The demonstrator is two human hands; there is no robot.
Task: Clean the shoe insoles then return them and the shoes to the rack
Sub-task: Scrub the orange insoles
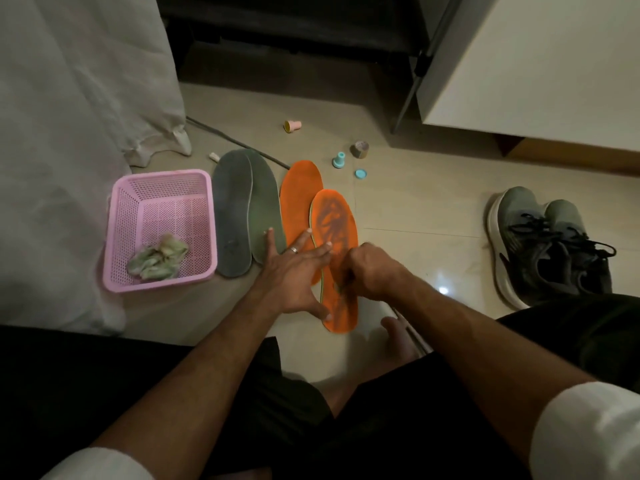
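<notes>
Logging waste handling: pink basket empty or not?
Not empty. The pink basket holds one crumpled greenish wad in its near corner; the rest of its floor is bare.

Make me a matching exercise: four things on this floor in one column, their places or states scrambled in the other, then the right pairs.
1. crumpled cloth
2. smudged orange insole
3. grey shoes
4. green insoles

A. under both hands
B. far right, on the tiles
C. inside the pink basket
D. overlapping, beside the basket

Pairs: 1-C, 2-A, 3-B, 4-D
</notes>
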